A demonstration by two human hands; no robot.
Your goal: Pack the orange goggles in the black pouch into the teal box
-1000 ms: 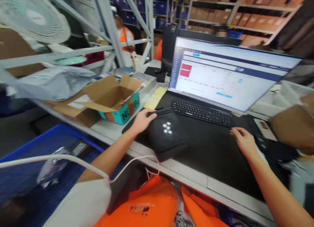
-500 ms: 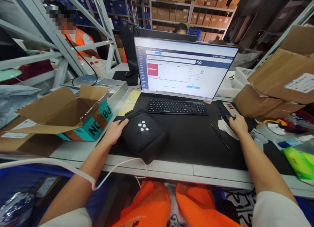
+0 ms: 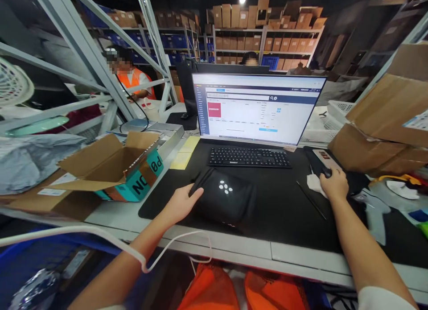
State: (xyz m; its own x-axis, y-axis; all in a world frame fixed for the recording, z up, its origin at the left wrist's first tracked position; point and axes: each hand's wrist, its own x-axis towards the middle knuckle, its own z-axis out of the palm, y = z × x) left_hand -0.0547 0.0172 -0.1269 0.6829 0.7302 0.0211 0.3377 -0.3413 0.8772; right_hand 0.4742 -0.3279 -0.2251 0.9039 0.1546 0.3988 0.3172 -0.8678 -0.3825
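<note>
The left hand pinches the left edge of a black bag, thumb on top and fingers curled out of sight beneath; whether they grip cloth or a handle, I cannot tell, black on black. The hold seems meant to steady the bag, which appears to rest on the mat, its white dots facing up; its contents are hidden. Between two and three o'clock from it, the right hand has its fingers closed around a mouse, a grip that suits working the monitor just past twelve. The keyboard lies at one, probably for easy reach. Between nine and ten, an open cardboard box stands on the desk, flaps spread, its bottom hidden. Lower, at eight, a blue crate holds a silvery wrapped item and a labelled brown package. White baskets sit at two, their contents too small to identify.
</note>
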